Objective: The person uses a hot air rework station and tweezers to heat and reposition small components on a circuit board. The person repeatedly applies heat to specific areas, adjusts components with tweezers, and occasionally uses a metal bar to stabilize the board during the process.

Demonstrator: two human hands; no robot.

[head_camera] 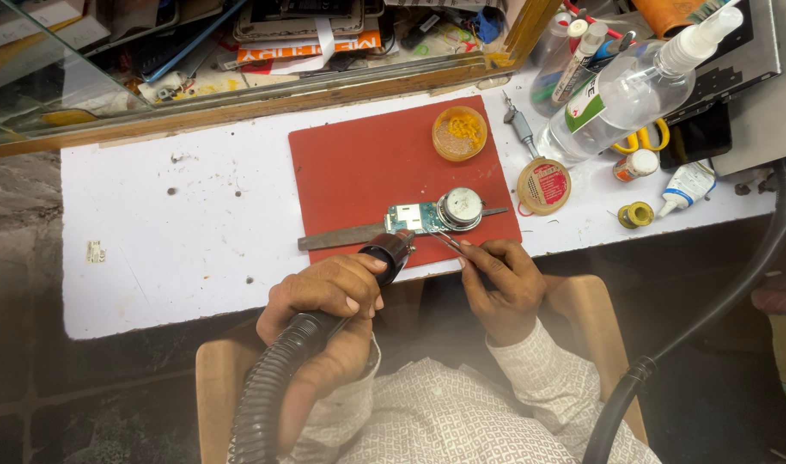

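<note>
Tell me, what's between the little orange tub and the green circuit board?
In the head view, only bare red mat lies between the orange tub and the circuit board; nothing else sits there.

The person wears a long-sleeved shirt (444,421) in a pale, off-white cloth covered with a small, repeating geometric print in light grey. The sleeve cuffs (517,344) end at the wrists, buttoned close. Both the left hand (324,292), at about nine o'clock of the other, and the right hand (500,279) are bare: no gloves, rings or watch in sight.
</note>
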